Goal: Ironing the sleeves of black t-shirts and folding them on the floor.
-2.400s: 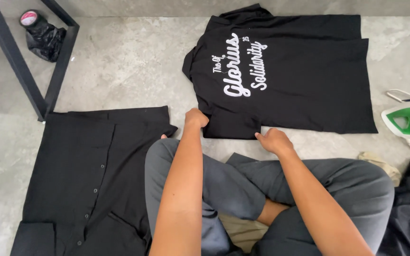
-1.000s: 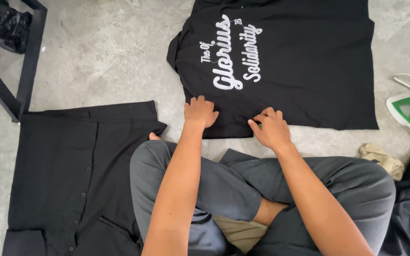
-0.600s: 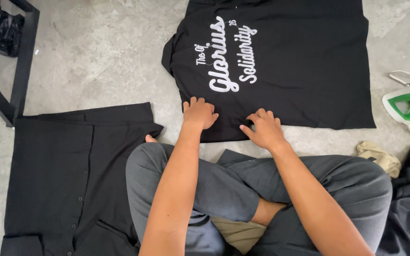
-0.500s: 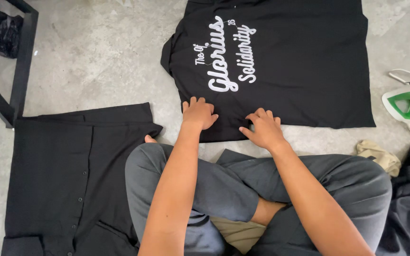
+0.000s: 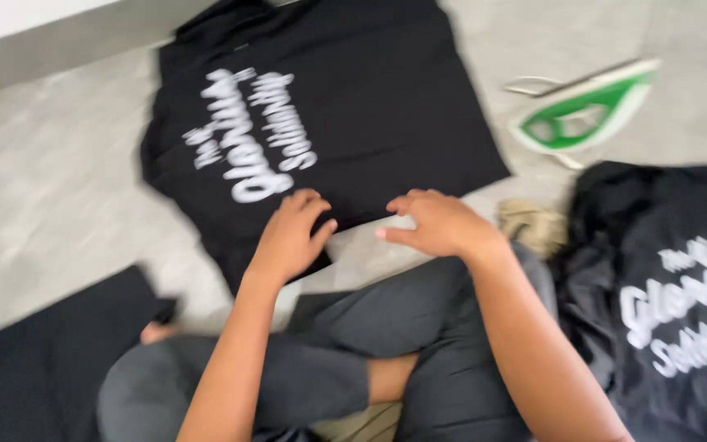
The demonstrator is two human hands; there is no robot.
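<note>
A black shirt with white lettering lies flat on the grey floor in front of me. My left hand rests palm down on its near hem, fingers spread. Just to the right, my right hand is at the same hem, fingers apart and nothing gripped. I sit cross-legged in grey trousers just behind the hands. The picture is blurred by motion.
A green and white iron lies on the floor at the upper right. A second black printed garment is heaped at my right. A beige cloth sits beside my knee. A folded black shirt lies at lower left.
The view has swung to the right and tilted. The black frame at the left has left the picture and the heaped garment at the right has come in. Both hands stay at the shirt's hem.
</note>
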